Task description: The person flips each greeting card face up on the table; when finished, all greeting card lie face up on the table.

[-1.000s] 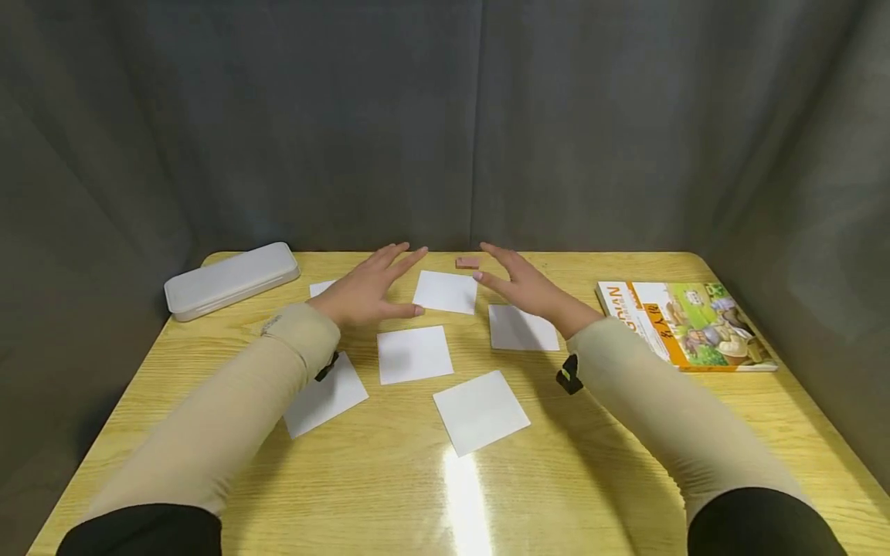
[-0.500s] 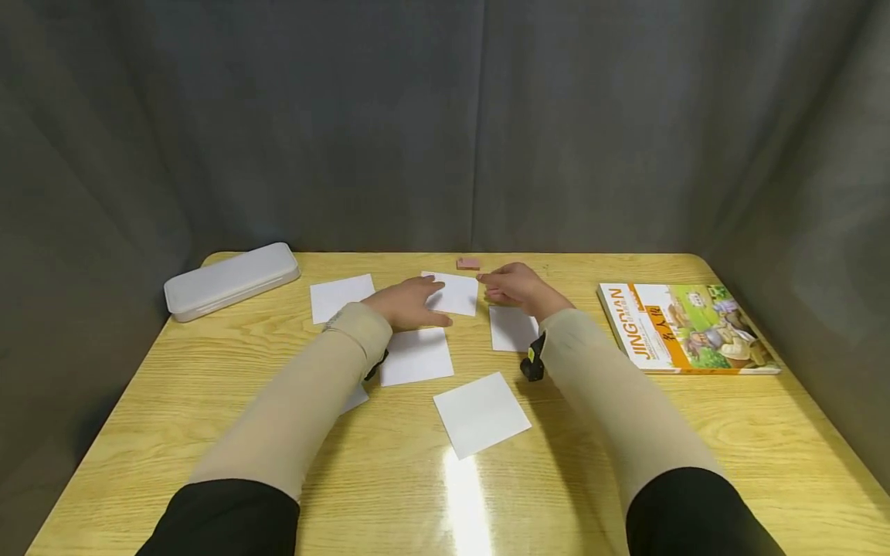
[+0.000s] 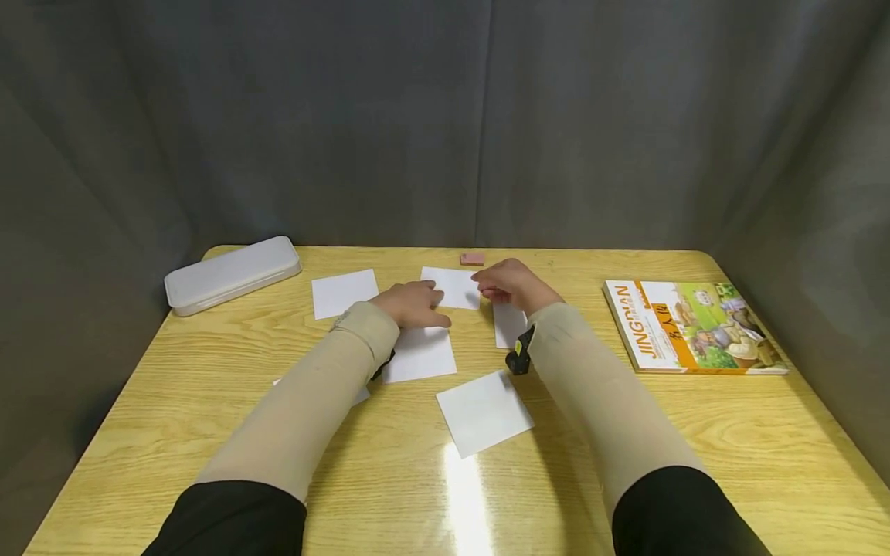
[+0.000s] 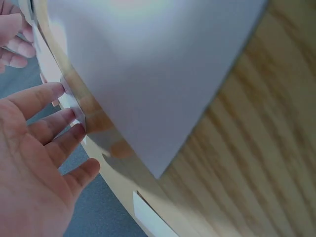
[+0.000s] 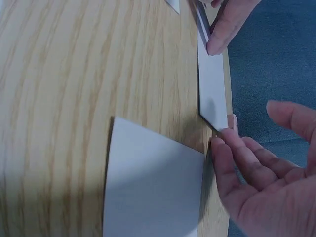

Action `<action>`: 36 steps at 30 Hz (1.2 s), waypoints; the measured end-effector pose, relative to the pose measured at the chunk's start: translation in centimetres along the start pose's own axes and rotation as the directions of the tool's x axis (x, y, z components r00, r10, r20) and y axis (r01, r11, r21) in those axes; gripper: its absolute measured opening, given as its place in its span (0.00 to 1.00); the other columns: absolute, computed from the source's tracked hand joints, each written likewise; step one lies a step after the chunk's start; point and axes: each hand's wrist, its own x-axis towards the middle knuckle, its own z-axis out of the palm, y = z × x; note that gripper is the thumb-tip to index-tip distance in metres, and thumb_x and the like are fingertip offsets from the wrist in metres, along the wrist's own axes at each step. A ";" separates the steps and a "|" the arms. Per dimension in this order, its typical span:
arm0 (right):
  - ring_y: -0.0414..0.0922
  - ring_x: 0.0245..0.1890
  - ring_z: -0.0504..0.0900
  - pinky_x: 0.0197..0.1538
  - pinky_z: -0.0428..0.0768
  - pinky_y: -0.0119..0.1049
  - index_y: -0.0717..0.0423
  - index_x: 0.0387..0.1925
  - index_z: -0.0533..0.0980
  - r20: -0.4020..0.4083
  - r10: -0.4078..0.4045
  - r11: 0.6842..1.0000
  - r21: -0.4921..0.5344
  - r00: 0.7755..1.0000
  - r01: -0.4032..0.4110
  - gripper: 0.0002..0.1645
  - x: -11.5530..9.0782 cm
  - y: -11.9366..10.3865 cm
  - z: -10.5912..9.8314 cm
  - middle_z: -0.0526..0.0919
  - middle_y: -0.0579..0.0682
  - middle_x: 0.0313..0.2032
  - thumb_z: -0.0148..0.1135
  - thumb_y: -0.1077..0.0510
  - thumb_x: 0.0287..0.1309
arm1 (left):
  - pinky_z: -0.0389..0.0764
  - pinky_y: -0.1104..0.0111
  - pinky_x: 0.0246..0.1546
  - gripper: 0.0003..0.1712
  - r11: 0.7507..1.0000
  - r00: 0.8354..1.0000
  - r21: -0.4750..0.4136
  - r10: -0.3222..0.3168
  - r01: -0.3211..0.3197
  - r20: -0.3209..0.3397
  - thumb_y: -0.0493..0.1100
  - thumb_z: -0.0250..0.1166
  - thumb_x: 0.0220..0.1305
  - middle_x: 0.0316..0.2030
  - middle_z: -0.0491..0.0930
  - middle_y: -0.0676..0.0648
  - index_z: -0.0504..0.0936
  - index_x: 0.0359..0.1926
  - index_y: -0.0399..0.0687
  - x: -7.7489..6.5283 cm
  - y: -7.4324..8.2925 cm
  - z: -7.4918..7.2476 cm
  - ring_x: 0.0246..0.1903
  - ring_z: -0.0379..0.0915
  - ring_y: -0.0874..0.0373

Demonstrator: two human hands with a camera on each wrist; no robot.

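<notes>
A white card [image 3: 455,289] lies flat near the back of the table, between my hands. My left hand [image 3: 412,304] reaches over its left side, and in the left wrist view its fingertips [image 4: 58,90] touch the card with the fingers loosely bent. At the card's right edge is my right hand [image 3: 518,284]. The right wrist view shows its fingertips [image 5: 226,136] at the card's corner, thumb held apart. Another white card [image 3: 510,326] lies partly under the right hand and sleeve. A centre card [image 3: 420,359] sits just in front of the left hand.
A small pink block [image 3: 472,259] lies behind the back card. More white cards lie at the left [image 3: 341,292] and at the front [image 3: 484,413], and one is mostly hidden by the left sleeve. A white case [image 3: 232,274] stands back left, a picture book [image 3: 695,328] right.
Both hands have come inward and down from above the cards to either side of the back middle card. Fingers now rest at its edges. The cards appear unmoved.
</notes>
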 end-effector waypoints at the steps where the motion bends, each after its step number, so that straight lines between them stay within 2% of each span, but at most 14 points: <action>1: 0.39 0.28 0.78 0.42 0.81 0.31 0.68 0.55 0.80 -0.009 -0.001 1.000 0.022 1.000 0.001 0.18 0.0 -0.1 0.0 0.80 0.49 0.31 0.66 0.61 0.69 | 0.53 0.48 0.76 0.45 1.000 1.000 -0.008 0.002 -0.002 -0.001 0.64 0.53 0.71 0.80 0.51 0.39 0.60 0.80 0.45 0.0 -0.1 0.0 0.78 0.47 0.44; 4: 0.41 0.33 0.80 0.48 0.83 0.33 0.69 0.56 0.78 -0.030 -0.016 0.995 0.099 0.999 0.019 0.17 0.0 -0.1 0.1 0.80 0.51 0.36 0.63 0.65 0.70 | 0.50 0.45 0.76 0.44 0.999 1.000 -0.047 0.007 -0.007 -0.007 0.63 0.54 0.72 0.80 0.51 0.40 0.60 0.80 0.45 -0.1 -0.2 0.0 0.79 0.46 0.44; 8: 0.43 0.38 0.81 0.55 0.83 0.37 0.71 0.59 0.75 -0.049 -0.051 0.990 0.132 0.997 0.057 0.18 0.1 0.1 0.3 0.79 0.55 0.43 0.61 0.67 0.71 | 0.49 0.51 0.77 0.44 0.990 0.998 -0.134 0.040 -0.045 -0.041 0.61 0.54 0.73 0.80 0.51 0.39 0.59 0.79 0.41 -0.2 -0.5 0.1 0.79 0.44 0.45; 11: 0.42 0.35 0.80 0.47 0.85 0.34 0.70 0.55 0.75 -0.047 -0.072 0.989 0.123 0.996 0.078 0.15 0.1 0.3 0.3 0.79 0.55 0.42 0.60 0.68 0.71 | 0.50 0.57 0.77 0.41 0.975 0.993 -0.214 0.035 -0.058 -0.110 0.58 0.54 0.75 0.78 0.55 0.37 0.62 0.78 0.36 -0.2 -0.8 0.1 0.78 0.47 0.44; 14: 0.40 0.30 0.80 0.37 0.83 0.28 0.68 0.50 0.75 -0.023 -0.102 0.984 0.143 0.995 0.104 0.09 -0.1 0.4 0.0 0.78 0.54 0.39 0.59 0.69 0.71 | 0.52 0.57 0.77 0.40 0.950 0.978 -0.313 -0.052 -0.013 -0.200 0.55 0.53 0.76 0.77 0.58 0.35 0.61 0.77 0.33 -0.2 -1.1 0.1 0.77 0.49 0.42; 16: 0.40 0.29 0.80 0.34 0.82 0.27 0.67 0.47 0.74 -0.005 -0.125 0.978 0.170 0.992 0.124 0.06 -0.4 0.2 -0.2 0.77 0.54 0.38 0.58 0.69 0.71 | 0.54 0.56 0.76 0.41 0.901 0.962 -0.434 -0.145 0.032 -0.232 0.54 0.52 0.76 0.76 0.58 0.33 0.57 0.78 0.31 -0.5 -1.3 -0.1 0.77 0.50 0.41; 18: 0.40 0.30 0.80 0.35 0.83 0.26 0.66 0.47 0.74 0.009 -0.143 0.972 0.188 0.990 0.138 0.06 -0.6 0.0 -0.3 0.78 0.54 0.39 0.58 0.69 0.72 | 0.59 0.55 0.74 0.41 0.826 0.947 -0.561 -0.220 0.054 -0.233 0.53 0.52 0.77 0.75 0.59 0.32 0.55 0.78 0.29 -0.7 -1.3 -0.4 0.74 0.55 0.40; 20: 0.40 0.31 0.80 0.38 0.84 0.27 0.65 0.48 0.74 0.019 -0.157 0.970 0.191 0.987 0.150 0.06 -0.8 -0.2 -0.4 0.77 0.54 0.40 0.59 0.68 0.72 | 0.69 0.57 0.65 0.32 0.750 0.940 -0.659 -0.263 0.057 -0.218 0.53 0.52 0.78 0.64 0.71 0.33 0.68 0.69 0.31 -0.9 -1.2 -0.7 0.62 0.69 0.43; 22: 0.40 0.32 0.80 0.44 0.85 0.30 0.65 0.49 0.74 0.021 -0.170 0.970 0.180 0.985 0.163 0.07 -1.0 -0.3 -0.5 0.77 0.54 0.41 0.59 0.67 0.73 | 0.73 0.57 0.61 0.29 0.681 0.939 -0.731 -0.282 0.050 -0.199 0.52 0.53 0.79 0.62 0.73 0.35 0.71 0.66 0.32 -1.1 -1.1 -1.0 0.57 0.72 0.45; 25: 0.41 0.34 0.80 0.55 0.83 0.38 0.67 0.50 0.73 0.031 -0.197 0.969 0.158 0.980 0.190 0.08 -1.2 -0.4 -0.7 0.77 0.54 0.41 0.57 0.67 0.73 | 0.73 0.56 0.63 0.27 0.596 0.937 -0.802 -0.307 0.052 -0.168 0.51 0.54 0.79 0.62 0.73 0.37 0.74 0.65 0.35 -1.4 -1.0 -1.1 0.57 0.75 0.44; 27: 0.42 0.35 0.79 0.61 0.80 0.44 0.68 0.50 0.73 0.039 -0.211 0.970 0.134 0.977 0.204 0.08 -1.4 -0.4 -0.9 0.76 0.54 0.41 0.56 0.67 0.74 | 0.67 0.52 0.70 0.33 0.524 0.930 -0.850 -0.335 0.050 -0.152 0.50 0.54 0.79 0.73 0.64 0.38 0.65 0.76 0.37 -1.7 -1.0 -1.1 0.68 0.67 0.40; 29: 0.42 0.37 0.78 0.63 0.78 0.47 0.67 0.49 0.73 0.036 -0.220 0.971 0.100 0.975 0.216 0.07 -1.5 -0.3 -0.9 0.76 0.53 0.41 0.56 0.67 0.74 | 0.65 0.52 0.70 0.32 0.463 0.921 -0.886 -0.359 0.033 -0.153 0.49 0.55 0.79 0.74 0.64 0.40 0.65 0.77 0.40 -1.8 -1.0 -1.1 0.70 0.64 0.41; 33: 0.42 0.37 0.73 0.55 0.79 0.42 0.63 0.47 0.74 -0.009 -0.246 0.968 0.037 0.969 0.246 0.06 -1.7 -0.2 -1.2 0.74 0.50 0.39 0.58 0.64 0.74 | 0.68 0.51 0.68 0.29 0.385 0.896 -0.921 -0.389 -0.053 -0.214 0.45 0.55 0.79 0.71 0.68 0.41 0.69 0.75 0.41 -1.8 -0.9 -1.3 0.69 0.64 0.44; 36: 0.41 0.34 0.73 0.46 0.79 0.36 0.61 0.47 0.74 -0.019 -0.261 0.964 0.047 0.965 0.261 0.05 -1.7 -0.1 -1.5 0.74 0.50 0.37 0.58 0.62 0.74 | 0.71 0.51 0.66 0.25 0.304 0.874 -0.945 -0.418 -0.123 -0.248 0.42 0.56 0.78 0.64 0.75 0.40 0.73 0.71 0.40 -1.6 -0.6 -1.5 0.61 0.71 0.47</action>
